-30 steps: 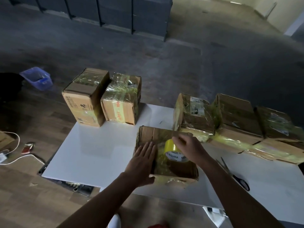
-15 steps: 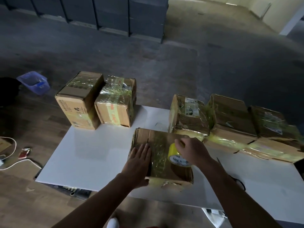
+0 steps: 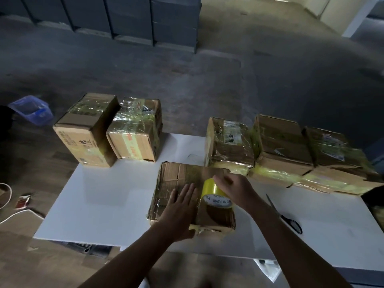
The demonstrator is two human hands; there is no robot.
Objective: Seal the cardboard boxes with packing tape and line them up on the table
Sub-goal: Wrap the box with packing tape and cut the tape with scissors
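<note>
One box (image 3: 178, 177) on the table (image 3: 104, 194) looks close to sealed: the right hand (image 3: 232, 188), curled round the yellow tape roll (image 3: 215, 197), has drawn it nearer along the top, while the flat, spread left hand (image 3: 180, 213) has slid in beside it, pressing the strip.

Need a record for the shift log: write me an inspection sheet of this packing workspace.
Surface: white rectangular table, boxes along its far edge.
Job's things: brown cardboard box in front, partly taped; yellow packing tape roll on it; pair of taped cardboard boxes far left, trio of taped boxes far right.
Clutter: black-handled scissors on the table, right.
Grippers: left hand flat on the box; right hand grips the roll.
Cables: white cable on the floor, left.
Surroundings: blue plastic basket on floor; dark cabinets behind.
</note>
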